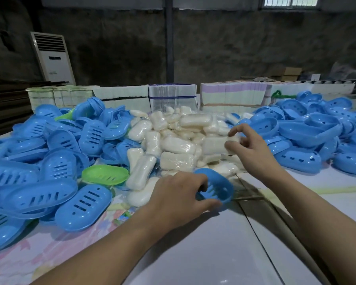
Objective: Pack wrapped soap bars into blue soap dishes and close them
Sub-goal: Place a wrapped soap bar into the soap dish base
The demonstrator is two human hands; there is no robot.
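A blue dish (216,189) was held at the near edge of the soap pile (173,140) by the left hand (179,194). Its open side was turned up, and the fingers (209,202) were curled around its rim, pinching it. It was held just above the tabletop (193,254), or resting on it; which one could not be told.

A wrapped soap (216,145) was pinched at its end by the fingers (232,131) of the right hand (249,149). The bar was lying on top of the pile, a little way behind the dish.

The step in hand looked like the pick-up of one soap for this dish. Next, the soap would likely need to be lifted clear, turned to lie flat, and dropped into the dish. Then a lid would be needed from the blue heaps at the left (49,161) or right (317,136), and it would have to be pressed shut.

One green dish (105,174) was seen among the blue ones. Stacks of flat packs (173,97) were lined up at the back. No writing or brand could be read anywhere; it was all too blurry
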